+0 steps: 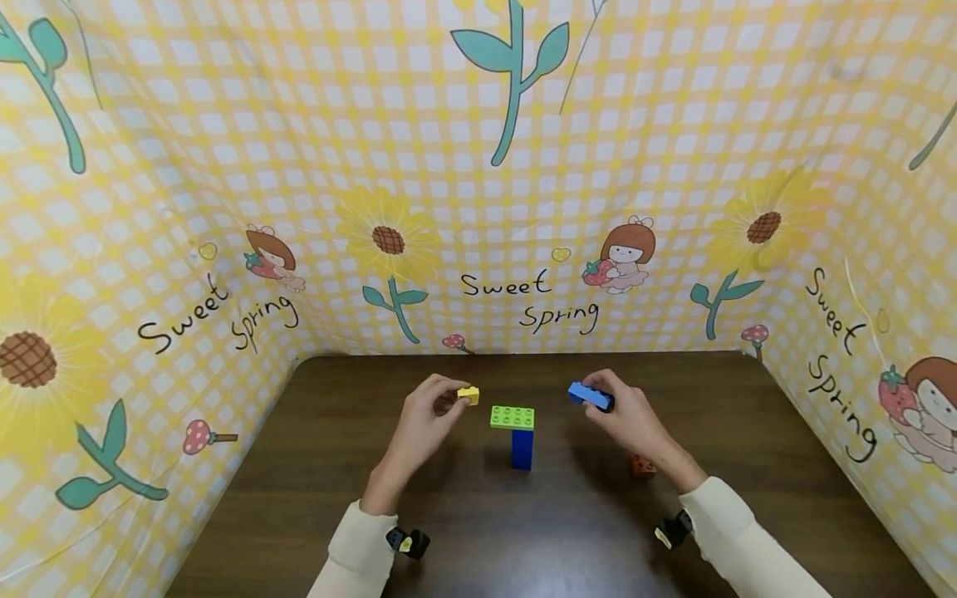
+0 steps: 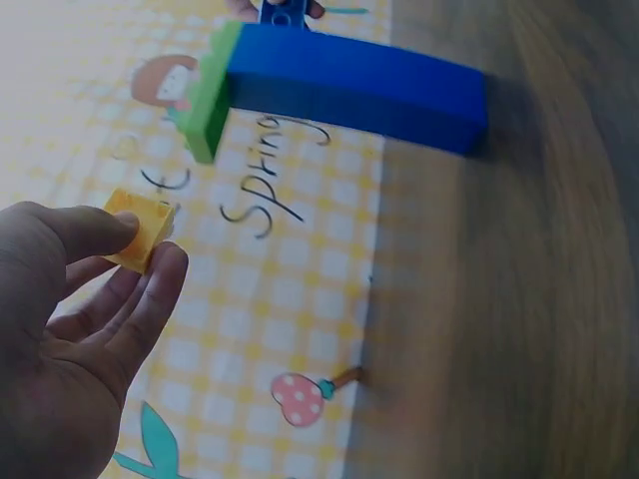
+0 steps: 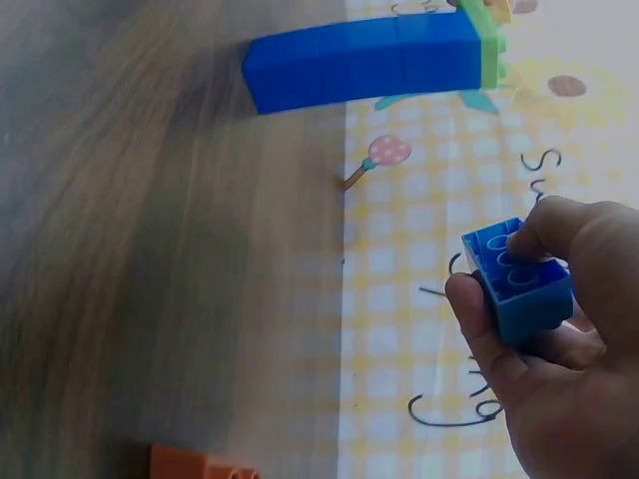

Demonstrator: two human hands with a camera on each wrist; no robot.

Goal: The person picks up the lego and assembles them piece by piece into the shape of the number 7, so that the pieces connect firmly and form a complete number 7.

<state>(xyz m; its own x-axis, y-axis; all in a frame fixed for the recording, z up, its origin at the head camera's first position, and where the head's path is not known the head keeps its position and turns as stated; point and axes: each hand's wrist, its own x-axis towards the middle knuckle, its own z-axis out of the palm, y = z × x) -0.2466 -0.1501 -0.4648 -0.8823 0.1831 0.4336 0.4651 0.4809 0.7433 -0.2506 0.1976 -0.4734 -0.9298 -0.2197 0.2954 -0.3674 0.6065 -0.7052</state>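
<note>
A yellow toy brick [image 1: 468, 395] is pinched between thumb and fingers of my left hand [image 1: 431, 419], left of a small tower. That tower is a stack of dark blue bricks [image 1: 522, 449] standing upright, topped by a flat lime green brick [image 1: 512, 416] with its studs up. On the other side, my right hand [image 1: 626, 415] grips a blue brick [image 1: 589, 395], raised above the table. The right wrist view shows the hollow underside of this blue brick [image 3: 517, 274] between thumb and fingers. Both hands are apart from the tower.
An orange-red brick [image 1: 642, 466] lies on the brown wooden table [image 1: 478, 531], partly behind the right forearm. Yellow checked cloth [image 1: 478, 208] with printed flowers hangs around the table's back and sides. Each wrist wears a small black camera [image 1: 409, 542].
</note>
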